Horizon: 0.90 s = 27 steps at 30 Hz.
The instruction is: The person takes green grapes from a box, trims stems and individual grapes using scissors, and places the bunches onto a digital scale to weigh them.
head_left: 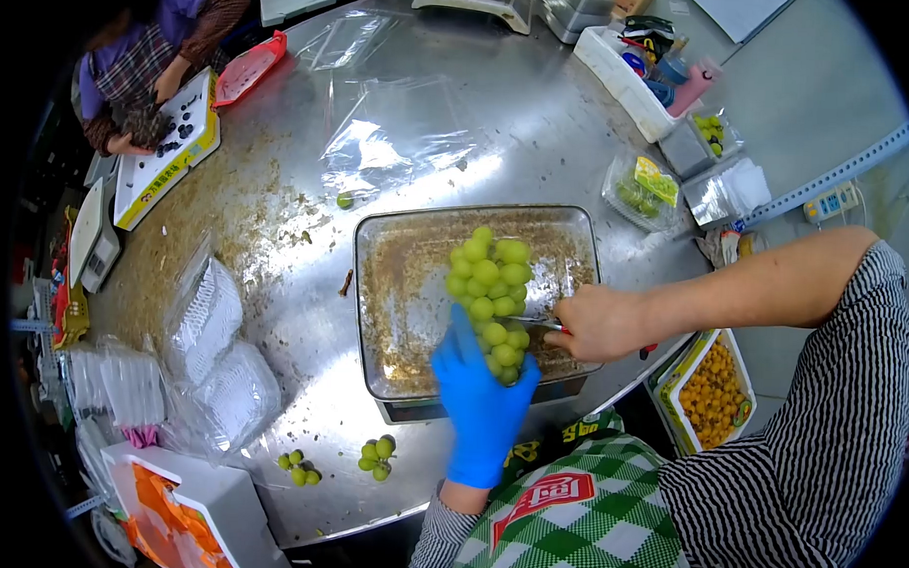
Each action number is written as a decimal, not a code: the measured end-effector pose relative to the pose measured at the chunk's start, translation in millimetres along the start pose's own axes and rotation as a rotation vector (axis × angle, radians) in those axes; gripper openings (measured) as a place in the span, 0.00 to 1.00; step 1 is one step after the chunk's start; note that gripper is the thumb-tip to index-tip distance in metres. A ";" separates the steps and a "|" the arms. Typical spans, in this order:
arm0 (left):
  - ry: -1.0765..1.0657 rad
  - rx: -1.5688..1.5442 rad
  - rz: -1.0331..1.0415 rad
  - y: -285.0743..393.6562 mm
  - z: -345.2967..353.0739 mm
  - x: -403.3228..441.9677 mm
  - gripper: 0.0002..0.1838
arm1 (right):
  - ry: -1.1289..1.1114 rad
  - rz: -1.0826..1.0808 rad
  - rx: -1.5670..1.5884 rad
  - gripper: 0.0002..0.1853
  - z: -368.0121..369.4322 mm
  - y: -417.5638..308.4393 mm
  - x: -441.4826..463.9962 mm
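A bunch of green grapes (490, 273) hangs over a stained metal tray (398, 312). My left hand (482, 410), in a blue glove, is closed around the lower part of the bunch. My right hand (605, 324) is bare and grips a pair of scissors with red on the handle. The metal blades of the scissors (535, 321) reach into the right side of the bunch; their tips are hidden among the grapes. Two small grape clusters, one on the left (299, 468) and one on the right (376, 458), lie on the table near its front edge.
Clear plastic bags (395, 132) and foam-net packs (208, 315) lie on the steel table (302, 349). A grape box (642, 190) stands at right, near a white tool bin (632, 85). Another person (152, 53) handles dark fruit in a box (169, 154) at upper left.
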State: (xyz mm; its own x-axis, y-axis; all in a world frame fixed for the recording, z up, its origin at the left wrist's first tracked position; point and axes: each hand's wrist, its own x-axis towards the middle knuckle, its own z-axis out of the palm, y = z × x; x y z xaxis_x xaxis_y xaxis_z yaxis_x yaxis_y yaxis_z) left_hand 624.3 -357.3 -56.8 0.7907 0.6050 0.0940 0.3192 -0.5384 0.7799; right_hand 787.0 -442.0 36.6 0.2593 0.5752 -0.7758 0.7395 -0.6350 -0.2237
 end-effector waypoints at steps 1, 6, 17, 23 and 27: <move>-0.001 -0.032 -0.016 -1.1 -0.7 0.1 0.54 | 0.012 -0.005 -0.017 0.25 1.1 1.5 1.1; -0.043 -0.228 -0.099 -14.0 -7.4 2.0 0.54 | 0.062 -0.076 -0.072 0.20 3.2 10.6 10.6; -0.081 -0.803 -0.367 -29.8 -36.5 9.4 0.52 | 0.120 -0.178 0.048 0.16 -6.3 19.8 -2.2; -0.113 -0.775 -0.210 -22.6 -58.0 -6.7 0.52 | 0.304 -0.262 0.167 0.16 3.1 13.4 -31.0; -0.114 -0.788 -0.157 -13.3 -68.7 -23.4 0.53 | 0.416 -0.397 0.058 0.20 21.0 7.9 -45.0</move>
State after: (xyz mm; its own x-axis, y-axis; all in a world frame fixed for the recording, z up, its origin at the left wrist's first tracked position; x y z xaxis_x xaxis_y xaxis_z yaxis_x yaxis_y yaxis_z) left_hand 565.8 -324.0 -26.9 0.8292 0.5527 -0.0833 0.0026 0.1451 0.9894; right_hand 768.1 -483.7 57.3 0.2004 0.9222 -0.3309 0.7975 -0.3497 -0.4916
